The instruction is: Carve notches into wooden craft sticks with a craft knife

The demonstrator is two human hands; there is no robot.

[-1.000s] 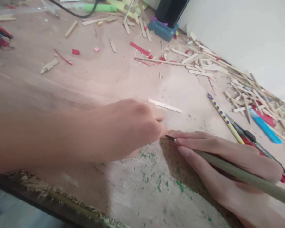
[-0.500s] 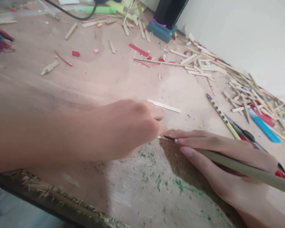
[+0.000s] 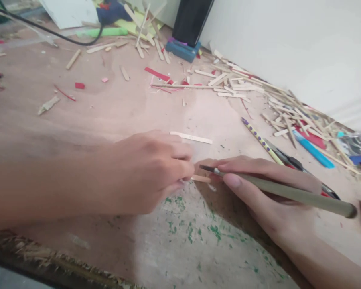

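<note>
My right hand (image 3: pixel 267 192) is closed around the olive-green handle of a slim tool (image 3: pixel 289 192) with a pale collar and short dark tip. Whether that tip is a blade or bristles I cannot tell. It points left, just above a short wooden craft stick (image 3: pixel 201 178). One end of this stick meets the curled fingertips of my left hand (image 3: pixel 150 172), which is closed in a pinch and partly hides it. The stick's other end reaches the right fingers. Beyond the left hand lies another craft stick (image 3: pixel 192 137), flat on the wooden tabletop (image 3: pixel 117 108).
A dotted pencil (image 3: pixel 261 140) and scissors (image 3: pixel 291 162) lie beyond my right hand. Heaped craft sticks (image 3: pixel 240 86) run along the wall, near a blue strip (image 3: pixel 314 148). A black object (image 3: pixel 191 22) stands on a blue block (image 3: pixel 183 50). A cable (image 3: pixel 54 34) crosses the back left.
The view has shifted, so the table's things appear farther left. The tool's dark tip now shows clear above the stick, and more of the stick is visible between my hands.
</note>
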